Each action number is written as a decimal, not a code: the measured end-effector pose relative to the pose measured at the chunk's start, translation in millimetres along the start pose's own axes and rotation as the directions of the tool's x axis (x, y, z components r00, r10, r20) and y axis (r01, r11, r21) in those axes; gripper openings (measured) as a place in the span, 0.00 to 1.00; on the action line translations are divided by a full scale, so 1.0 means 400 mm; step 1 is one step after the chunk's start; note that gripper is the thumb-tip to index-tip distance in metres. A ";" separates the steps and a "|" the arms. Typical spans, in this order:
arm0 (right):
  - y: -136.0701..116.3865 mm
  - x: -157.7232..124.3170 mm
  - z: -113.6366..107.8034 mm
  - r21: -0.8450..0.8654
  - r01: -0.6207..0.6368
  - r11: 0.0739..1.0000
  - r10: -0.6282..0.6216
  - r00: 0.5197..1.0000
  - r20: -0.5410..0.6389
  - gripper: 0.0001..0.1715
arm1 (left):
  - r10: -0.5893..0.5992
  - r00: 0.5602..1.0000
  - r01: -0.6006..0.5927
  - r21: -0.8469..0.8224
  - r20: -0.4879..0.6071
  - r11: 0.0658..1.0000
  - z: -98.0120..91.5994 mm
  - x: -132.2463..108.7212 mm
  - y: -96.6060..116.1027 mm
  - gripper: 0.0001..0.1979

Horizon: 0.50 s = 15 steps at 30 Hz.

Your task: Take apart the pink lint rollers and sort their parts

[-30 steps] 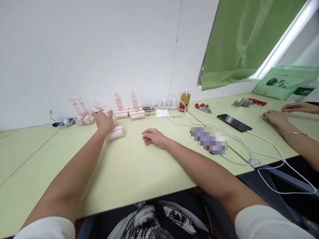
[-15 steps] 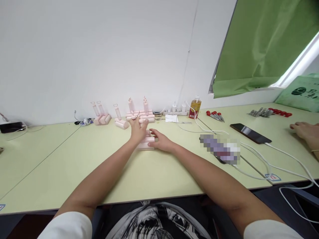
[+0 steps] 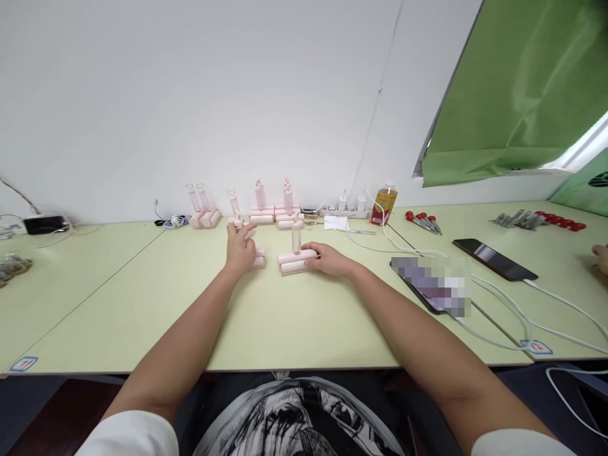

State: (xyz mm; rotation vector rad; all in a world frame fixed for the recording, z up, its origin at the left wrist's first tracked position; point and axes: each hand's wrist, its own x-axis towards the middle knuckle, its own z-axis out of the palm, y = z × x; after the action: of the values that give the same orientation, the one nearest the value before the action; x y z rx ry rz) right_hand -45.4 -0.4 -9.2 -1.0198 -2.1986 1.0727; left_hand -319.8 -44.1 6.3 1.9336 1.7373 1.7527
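Note:
Two pink lint rollers with upright clear handles stand side by side before me. My right hand [image 3: 330, 258] grips the right end of one lint roller [image 3: 293, 267], its thumb near the front and its fingers behind. Around the other lint roller [image 3: 259, 261] is my left hand [image 3: 241, 247], which covers most of its body and handle. The fingers of that hand are bent about it, one of them pointing out to the right. A small gap lies between the two rollers.
More pink lint rollers [image 3: 205, 218] line the wall. A power strip [image 3: 351, 213], a drink bottle [image 3: 384, 204], red-handled tools [image 3: 424, 221], a phone with a pixelated screen [image 3: 430, 285] and a dark phone [image 3: 494, 258] with cables are to the right. Another person's hand [image 3: 602, 256] shows at the edge.
My hands were close together over the stacked-looking pink rollers. Now they are apart, the left hand with one roller further left, the other roller in my right hand. The view has shifted slightly.

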 end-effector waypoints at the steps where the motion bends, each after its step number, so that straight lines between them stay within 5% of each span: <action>1: -0.001 -0.002 -0.003 0.002 -0.007 1.000 0.007 1.000 0.001 0.27 | 0.003 1.000 -0.003 -0.037 -0.002 0.999 -0.006 0.008 -0.007 0.16; 5: -0.003 -0.005 -0.002 0.038 -0.022 0.999 0.023 0.999 -0.028 0.27 | -0.093 0.976 0.055 -0.195 -0.195 0.979 -0.045 0.064 -0.044 0.06; 8: -0.001 -0.004 0.004 0.042 -0.027 0.999 0.029 0.998 -0.052 0.29 | -0.308 0.867 0.213 -0.269 -0.392 0.939 -0.083 0.103 -0.097 0.05; 13: -0.002 -0.003 0.010 0.017 -0.029 0.999 0.030 0.997 -0.077 0.29 | -0.620 0.757 0.604 -0.140 -0.208 0.784 -0.098 0.113 -0.187 0.13; 15: -0.004 -0.005 0.010 0.024 -0.026 0.999 0.028 0.996 -0.081 0.28 | -0.622 0.771 0.618 -0.072 -0.137 0.783 -0.085 0.122 -0.211 0.24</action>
State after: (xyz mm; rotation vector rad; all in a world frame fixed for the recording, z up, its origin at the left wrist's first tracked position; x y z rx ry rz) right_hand -47.8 -4.5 -10.4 -1.0674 -2.1094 1.0473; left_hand -412.5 0.8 0.0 1.0184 2.0620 1.6615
